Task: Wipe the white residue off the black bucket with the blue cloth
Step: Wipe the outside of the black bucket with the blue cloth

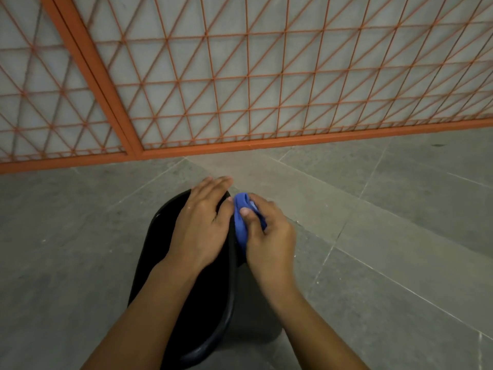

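my left hand [202, 222] lies flat on the black bucket [149, 263], right hand [266, 236] gripping blue cloth [240, 225] vs its rim. can't see inside.

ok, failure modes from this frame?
1. The black bucket appears tipped and steadied only by the flat left hand; a hard rub could make it roll or slip on the tiled floor.
2. The blue cloth is bunched small in the right hand, so bare fingers may smear residue.
3. White specks near the rim's far left sit away from the cloth and could be missed.
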Tool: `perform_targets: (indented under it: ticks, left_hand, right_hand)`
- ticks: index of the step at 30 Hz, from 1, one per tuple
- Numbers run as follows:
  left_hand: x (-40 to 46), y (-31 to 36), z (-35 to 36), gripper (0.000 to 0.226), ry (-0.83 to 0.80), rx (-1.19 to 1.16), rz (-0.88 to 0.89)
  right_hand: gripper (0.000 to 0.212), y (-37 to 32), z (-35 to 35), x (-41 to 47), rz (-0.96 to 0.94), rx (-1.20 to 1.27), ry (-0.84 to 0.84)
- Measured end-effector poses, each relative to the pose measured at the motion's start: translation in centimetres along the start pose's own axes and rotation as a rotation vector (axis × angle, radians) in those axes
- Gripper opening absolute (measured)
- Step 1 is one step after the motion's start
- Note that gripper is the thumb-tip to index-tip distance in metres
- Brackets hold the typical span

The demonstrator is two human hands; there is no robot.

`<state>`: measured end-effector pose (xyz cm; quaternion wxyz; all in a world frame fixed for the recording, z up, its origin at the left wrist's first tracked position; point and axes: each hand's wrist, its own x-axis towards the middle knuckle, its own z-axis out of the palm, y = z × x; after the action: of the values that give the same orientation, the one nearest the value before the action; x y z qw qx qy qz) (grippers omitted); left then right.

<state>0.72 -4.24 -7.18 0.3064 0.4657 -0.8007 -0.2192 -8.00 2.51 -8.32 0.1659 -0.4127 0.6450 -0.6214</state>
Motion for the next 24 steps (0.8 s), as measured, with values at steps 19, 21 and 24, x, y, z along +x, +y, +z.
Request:
perform_targets:
  ticks: [19, 21, 24]
  left_hand:
    - [-0.2, -1.2, -1.2, 0.057, 0.039, 0.019, -0.066]
    - [-0.4, -1.0, -1.3, 0.059, 0.057, 0.025, -0.071]
    - [-0.5, -1.1, -1.3, 0.063, 0.051, 0.011, -0.098]
  right_hand:
    - [0.027, 2.7, 1.5, -0.1, 0.040, -0.182, -0.106]
    - [0.029, 4.2, 1.0, 0.3, 0.155, -0.219, -0.107]
    - [0.028, 3.2, -0.5, -2.7, 0.152, -0.201, -0.092]
